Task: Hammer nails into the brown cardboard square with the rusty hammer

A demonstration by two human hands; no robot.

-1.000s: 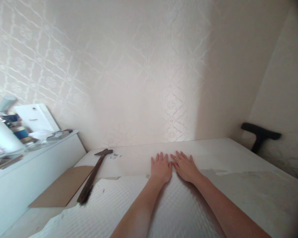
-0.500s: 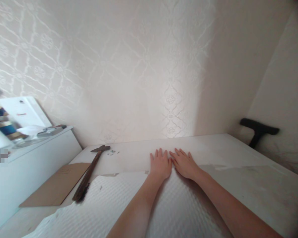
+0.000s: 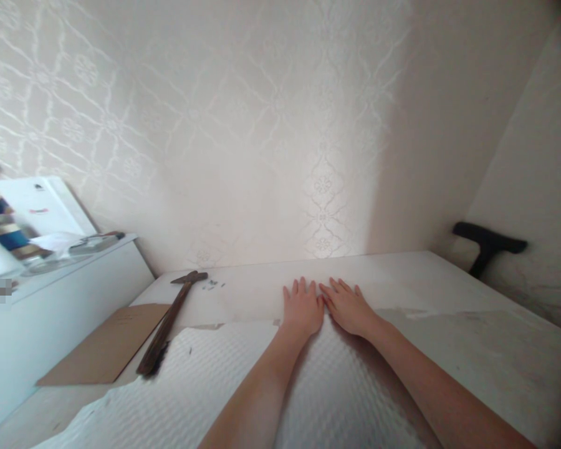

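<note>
My left hand point(image 3: 303, 308) lies flat, fingers spread, on the far edge of a white quilted sheet point(image 3: 224, 368) and the white tabletop point(image 3: 393, 274) beyond it. Beside it my right hand point(image 3: 348, 307) rests palm down with its fingers apart, thumb close to the left thumb. Neither hand grips anything. To the left, a hammer point(image 3: 175, 312) with a wooden handle and dark metal head lies on the table, its handle end by the sheet's edge. Several small metal bits point(image 3: 211, 285) lie near the hammer's head.
A piece of brown cardboard point(image 3: 107, 346) lies left of the hammer, against a white cabinet point(image 3: 75, 293). On the cabinet stand a white box point(image 3: 42, 206) and assorted items. A black T-shaped handle point(image 3: 489, 240) rises at the right edge, and a patterned wall point(image 3: 243, 137) stands behind.
Both hands keep the same place on the sheet and table. The view has shifted very slightly; nothing else has visibly moved.
</note>
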